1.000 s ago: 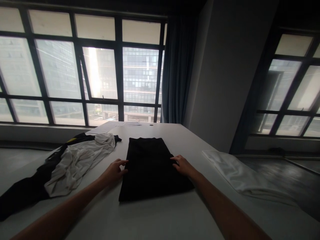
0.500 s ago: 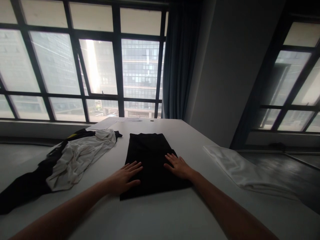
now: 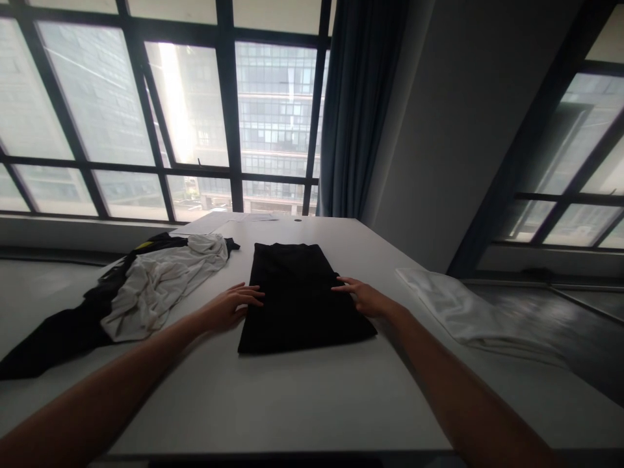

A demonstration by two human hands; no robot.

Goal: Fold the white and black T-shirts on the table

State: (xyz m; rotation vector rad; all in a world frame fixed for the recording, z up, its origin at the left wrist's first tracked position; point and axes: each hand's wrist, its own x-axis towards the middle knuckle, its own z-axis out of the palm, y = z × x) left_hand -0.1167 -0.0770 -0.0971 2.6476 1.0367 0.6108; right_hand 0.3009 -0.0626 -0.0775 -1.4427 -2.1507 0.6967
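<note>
A folded black garment (image 3: 297, 309) lies flat on the white table (image 3: 292, 403) in front of me. My left hand (image 3: 229, 307) is at its left edge, fingers stretched over the cloth and the thumb low beside the edge. At the opposite edge, my right hand (image 3: 365, 296) rests with its fingertips on the fabric, fingers extended and a little apart. Its thumb is hard to make out. Neither hand visibly grips the cloth.
Left of the black garment lies a crumpled light shirt (image 3: 156, 283) with dark clothing (image 3: 63, 338) beside and beneath it. A folded white cloth (image 3: 468, 312) lies along the right side. Papers (image 3: 209, 223) are at the far end, before a window and a blue curtain (image 3: 351, 117).
Both hands have slid from lying flat on the black garment outward to its side edges. The view has tilted down, showing the table's near edge.
</note>
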